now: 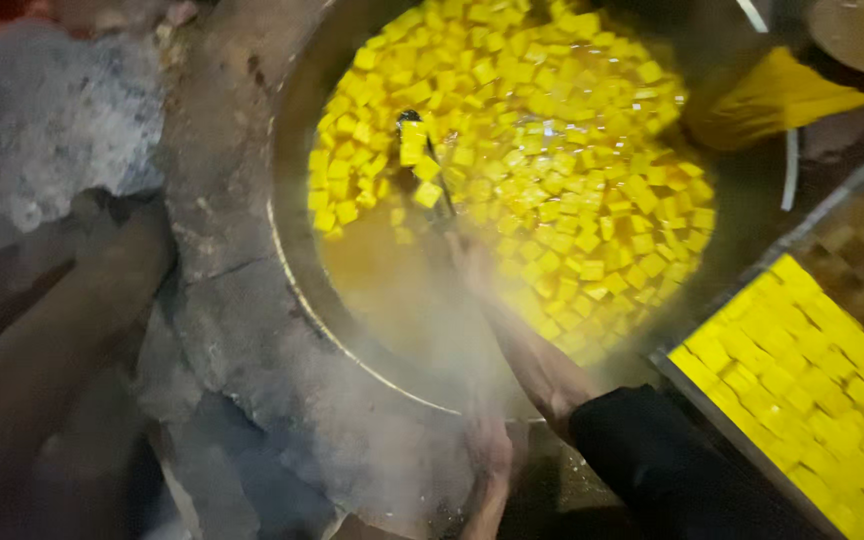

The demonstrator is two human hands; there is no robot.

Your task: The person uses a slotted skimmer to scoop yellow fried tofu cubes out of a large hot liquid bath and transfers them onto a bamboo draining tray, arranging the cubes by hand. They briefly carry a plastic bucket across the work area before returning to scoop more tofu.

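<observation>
A wide metal wok (287,250) holds many yellow cubes (552,150) floating in steaming yellow liquid. My right hand (474,268), on a forearm with a black sleeve, reaches in from the bottom and grips the handle of a dark stirring tool (430,165). The tool's far end sits among the cubes at the left of the wok. My left hand (493,455) shows faintly through the steam at the wok's near rim, and its fingers are too blurred to read.
A rough stone and clay stove surround (217,270) rings the wok. A metal tray (674,372) packed with yellow cubes (807,375) lies at the lower right. A yellow cloth (777,95) hangs at the top right. Grey ash (42,120) and a brown log (52,340) are at the left.
</observation>
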